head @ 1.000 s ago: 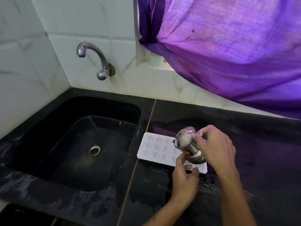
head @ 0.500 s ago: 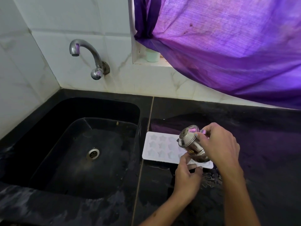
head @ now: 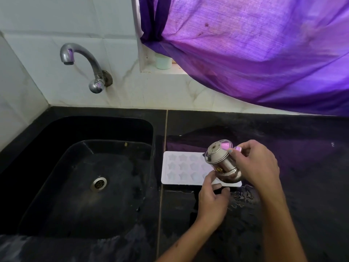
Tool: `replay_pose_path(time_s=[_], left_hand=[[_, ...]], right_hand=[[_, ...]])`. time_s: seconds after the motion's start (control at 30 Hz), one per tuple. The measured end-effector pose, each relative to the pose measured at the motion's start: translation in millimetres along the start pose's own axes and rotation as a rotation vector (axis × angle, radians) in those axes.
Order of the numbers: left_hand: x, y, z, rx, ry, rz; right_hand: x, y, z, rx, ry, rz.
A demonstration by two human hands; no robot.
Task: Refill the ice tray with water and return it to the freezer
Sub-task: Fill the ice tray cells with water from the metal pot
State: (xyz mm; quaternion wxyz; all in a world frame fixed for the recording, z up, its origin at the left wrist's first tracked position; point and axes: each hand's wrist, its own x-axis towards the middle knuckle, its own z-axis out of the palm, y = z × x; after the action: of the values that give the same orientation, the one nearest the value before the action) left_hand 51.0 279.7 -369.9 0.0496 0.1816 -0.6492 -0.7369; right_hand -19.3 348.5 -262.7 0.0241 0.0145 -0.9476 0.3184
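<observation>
Head view: the tray (head: 186, 168) lies flat on the black tabletop (head: 294, 167), just right of the sink (head: 56, 133), its long side running left to right. It is white, with star-shaped cells; whether they hold water already I cannot tell. The right hand (head: 257, 167) grips a small steel pot (head: 221, 161), tilted with its mouth toward the left, over the tray's right end. The left hand (head: 212, 202) sits at the tray's near edge with fingers loosely curled — its fingertips touch the rim, and it grips nothing that I can see. Water is spilled on the tabletop just right of that hand. A tap (head: 83, 59) stands on the wall above the sink; a purple curtain (head: 255, 53) hangs to the right.

The tray looks thin and light, probably flexible plastic — once full it will likely twist and slop. I would take it by both short ends, level, with dry fingers, since the rim may be wet and slippery.
</observation>
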Motion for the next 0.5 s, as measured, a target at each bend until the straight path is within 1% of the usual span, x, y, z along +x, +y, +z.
replay_pose_path(time_s=[0.1,0.17,0.5], left_hand=[[0,3,-3,-0.016,-0.004,0.027],[0,4,-4,-0.022,-0.005,0.037],[5,1,-13,-0.015,-0.016,0.021]], right_hand=[[-2,0,-2,0.082,0.014,0.012],[-3,-2,-1,0.092,0.021,0.003],[-3,-19,12,-0.066,0.001,-0.042]])
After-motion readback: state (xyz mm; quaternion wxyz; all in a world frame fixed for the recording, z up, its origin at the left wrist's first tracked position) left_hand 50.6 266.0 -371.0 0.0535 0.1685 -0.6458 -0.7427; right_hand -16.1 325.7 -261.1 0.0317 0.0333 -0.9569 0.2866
